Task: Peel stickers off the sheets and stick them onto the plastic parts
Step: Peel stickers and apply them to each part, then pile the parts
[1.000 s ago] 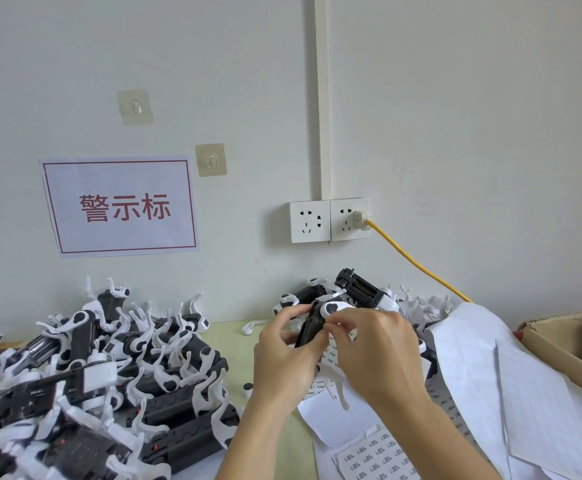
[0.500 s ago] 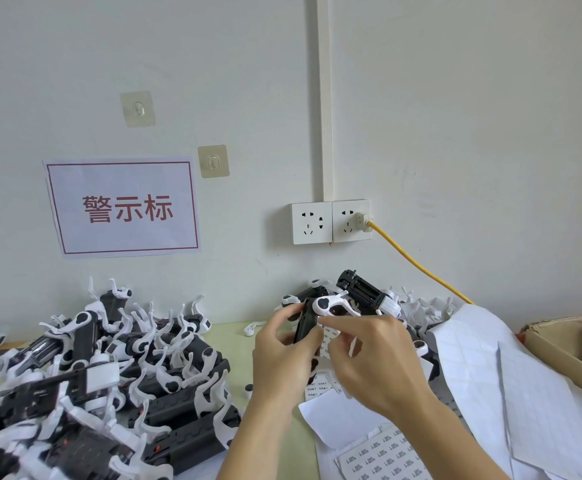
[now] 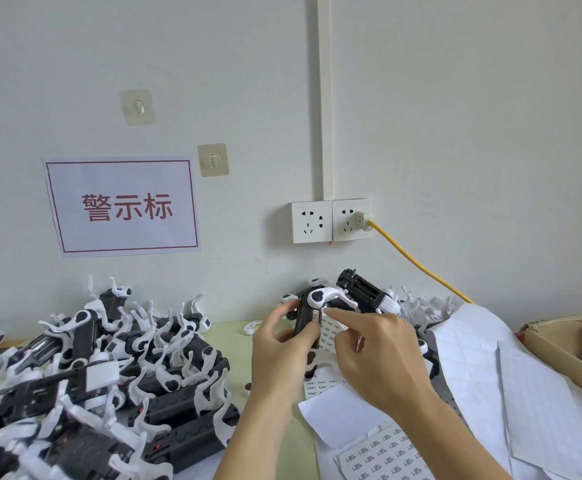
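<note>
head view: the left hand (image 3: 279, 355) grips a black and white plastic part (image 3: 308, 315) above the table (image 3: 237, 337), its fingers curled round the black body, thumb on the near side. the right hand (image 3: 376, 351) reaches across to the same part, forefinger stretched out with its tip at a small sticker (image 3: 316, 314) on the black body, just under the white curved arm. whether that fingertip presses the sticker or only touches its edge is too small to tell. the right hand's other fingers are curled and hold a small piece of sticker sheet (image 3: 329, 332) against the palm, so this grip is closed on the sheet.

under the hands lie more sticker sheets: one printed sheet (image 3: 386, 452) at the lower edge, a blank white slip (image 3: 338, 417) above it, and large peeled backing sheets (image 3: 483, 368) fanned out to the right, overlapping a cardboard box (image 3: 566, 337).

on the left of the table sits a big heap of parts (image 3: 109, 375), black bodies with white arms tangled together. a smaller heap (image 3: 369, 296) lies behind the hands against the wall.

on the wall hang a paper sign (image 3: 123, 206) with red characters, two clear hooks (image 3: 137, 107), and a double socket (image 3: 331, 220) with a yellow cable (image 3: 417, 263) plugged into its right half.
</note>
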A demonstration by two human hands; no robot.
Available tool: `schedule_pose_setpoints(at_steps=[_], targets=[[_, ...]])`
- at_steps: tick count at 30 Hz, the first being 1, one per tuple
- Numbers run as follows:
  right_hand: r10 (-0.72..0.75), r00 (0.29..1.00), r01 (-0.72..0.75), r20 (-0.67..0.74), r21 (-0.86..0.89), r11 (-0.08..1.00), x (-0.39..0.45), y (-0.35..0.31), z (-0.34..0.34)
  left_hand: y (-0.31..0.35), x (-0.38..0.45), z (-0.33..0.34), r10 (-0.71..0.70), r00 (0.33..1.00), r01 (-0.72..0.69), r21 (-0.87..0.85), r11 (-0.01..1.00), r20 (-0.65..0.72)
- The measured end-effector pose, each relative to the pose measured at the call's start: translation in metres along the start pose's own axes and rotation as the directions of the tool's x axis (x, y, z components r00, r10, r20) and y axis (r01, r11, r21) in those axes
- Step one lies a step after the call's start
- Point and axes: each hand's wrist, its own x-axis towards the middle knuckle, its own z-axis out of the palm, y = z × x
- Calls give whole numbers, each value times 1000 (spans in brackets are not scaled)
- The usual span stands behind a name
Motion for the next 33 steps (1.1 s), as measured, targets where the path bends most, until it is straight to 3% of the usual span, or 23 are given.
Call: schedule_pose_setpoints(at_steps=[4,7,16,20,23,30,33], targets=[[-28,992,25,121,24,999,0,1,1,0,0,-1,3,1000,-4,-42,999,-22],[-3,995,3,101,1,1000,1,4,4,1,-2,0,10,1000,-11,-26,1000,-15],[66,967,-37,-245,123,992,10,14,-2,6,-8,2,11,999,-12,17,1000,43],[178,981,-195,83,287,938,10,20,-6,11,-12,5,70,984,-74,16,997,163],[181,941,-312,287,524,792,9,20,-7,12,-12,4,104,965,-114,28,993,241],[223,948,-317,225,649,691,10,19,-5,9,-8,3,70,962,-80,28,996,265],[331,930,-346,157,680,647,10,18,1,6,-3,5,-60,986,71,-66,995,158]])
